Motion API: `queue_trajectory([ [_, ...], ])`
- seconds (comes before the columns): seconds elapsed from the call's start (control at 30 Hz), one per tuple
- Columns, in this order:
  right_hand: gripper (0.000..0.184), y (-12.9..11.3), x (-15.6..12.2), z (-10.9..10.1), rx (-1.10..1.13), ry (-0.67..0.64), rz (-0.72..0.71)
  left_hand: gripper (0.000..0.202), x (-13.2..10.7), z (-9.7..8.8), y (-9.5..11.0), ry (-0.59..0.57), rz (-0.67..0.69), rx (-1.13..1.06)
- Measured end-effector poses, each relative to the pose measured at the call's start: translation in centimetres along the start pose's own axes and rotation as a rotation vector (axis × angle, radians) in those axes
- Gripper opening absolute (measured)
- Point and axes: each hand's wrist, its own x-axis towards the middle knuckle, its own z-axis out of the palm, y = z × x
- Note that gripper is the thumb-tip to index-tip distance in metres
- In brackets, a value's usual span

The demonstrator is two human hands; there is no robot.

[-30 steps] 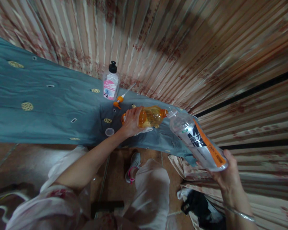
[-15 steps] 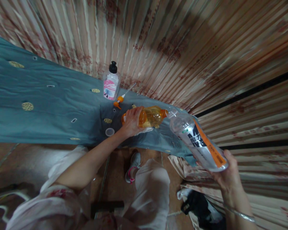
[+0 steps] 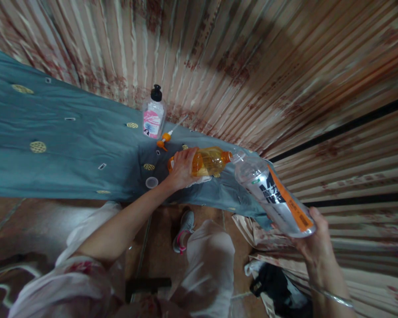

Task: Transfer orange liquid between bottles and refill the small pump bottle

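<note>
My left hand [image 3: 183, 168] is wrapped around an orange see-through bottle [image 3: 212, 160], which lies tilted on its side above the cloth. Its neck points right and meets the mouth of a large clear plastic bottle [image 3: 272, 194] with an orange and black label. At the base of that clear bottle, my right hand [image 3: 313, 238] grips it, with the fingers partly hidden behind. Left of the orange bottle lies an orange pump head [image 3: 164, 140] with a thin tube. A small clear cap [image 3: 151, 182] rests near the cloth's front edge.
A clear bottle with a black cap and pink label [image 3: 153, 115] stands at the back, by a pleated floral curtain [image 3: 199, 57]. Blue-green patterned cloth [image 3: 69, 145] covers the long surface. A dark bag [image 3: 275, 287] lies on the tiled floor at lower right.
</note>
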Motion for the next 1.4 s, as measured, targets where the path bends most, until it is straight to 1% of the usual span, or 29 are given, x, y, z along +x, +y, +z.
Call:
queue_trajectory([
  [0.17,0.038,-0.29,-0.16,0.4,0.017,0.065,0.024,0.099,0.03,0.06,0.0,-0.004,-0.011,0.01],
  [0.3,0.043,-0.49,-0.3,0.76,0.012,0.095,0.042,0.097,-0.01,0.05,0.01,0.0,-0.009,0.014],
  [0.37,0.044,-0.52,-0.34,0.8,0.009,0.087,0.042,0.096,-0.03,0.02,0.04,-0.007,-0.012,0.014],
  [0.57,0.04,-0.37,-0.16,0.47,0.013,0.012,0.009,0.099,-0.02,-0.05,0.14,-0.006,-0.021,0.008],
  [0.67,0.04,-0.32,-0.09,0.43,0.017,0.032,0.009,0.099,0.01,-0.05,0.13,-0.01,-0.014,0.004],
  [0.83,0.046,-0.41,-0.22,0.59,-0.008,0.085,0.036,0.101,0.05,-0.04,0.14,-0.016,-0.024,0.007],
  [1.07,0.042,-0.4,-0.29,0.6,-0.005,0.066,-0.009,0.095,0.07,0.0,0.05,-0.018,-0.014,0.021],
  [1.2,0.045,-0.46,-0.31,0.6,-0.013,0.087,0.012,0.094,0.02,-0.04,0.13,-0.013,-0.02,0.026],
  [1.4,0.043,-0.41,-0.07,0.43,-0.013,0.08,0.002,0.095,-0.09,-0.19,0.21,-0.004,-0.014,0.01],
])
